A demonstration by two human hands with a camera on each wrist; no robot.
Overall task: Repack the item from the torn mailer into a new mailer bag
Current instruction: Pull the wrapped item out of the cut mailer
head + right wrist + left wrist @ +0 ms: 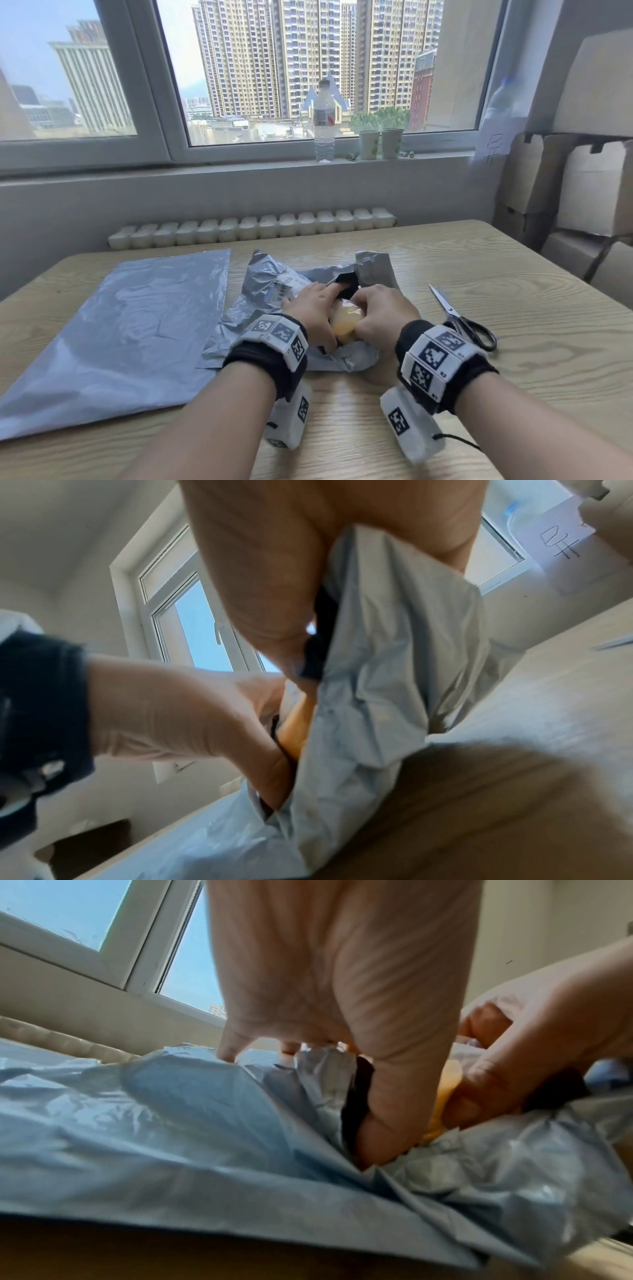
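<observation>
- Sitting crumpled at the middle of the pale wood-grain table [445, 267], the torn grey plastic mailer [270, 291] gapes open, showing its black lining.
- The left hand [311, 311] presses the mailer's torn edge back; its forefinger lies straight toward the opening, and in the left wrist view the thumb digs into the slit beside the black lining.
- The right hand [383, 315] curls its fingers round the yellow item in clear wrap [346, 320], which sits in the mouth of the torn mailer, between both hands.
- A white shipping label with a barcode [286, 286] is stuck on the torn mailer; its print is too small to read.
- The flat, new grey mailer bag [120, 329] lies to the left, its right edge just under the torn one; its near corner is cut off by the frame.
- Steel scissors with black handles [462, 320] lie to the right, well clear of the mailer.
- On the sill stand a clear water bottle with a red-marked label [323, 120], unreadable, and two pale green paper cups [380, 144].
- A sheet with a hand-drawn character [493, 149] hangs by the stacked cardboard boxes [582, 188]; I cannot read it surely.
- Most of the item is hidden by the hands and plastic; both wrist views are blurred.
</observation>
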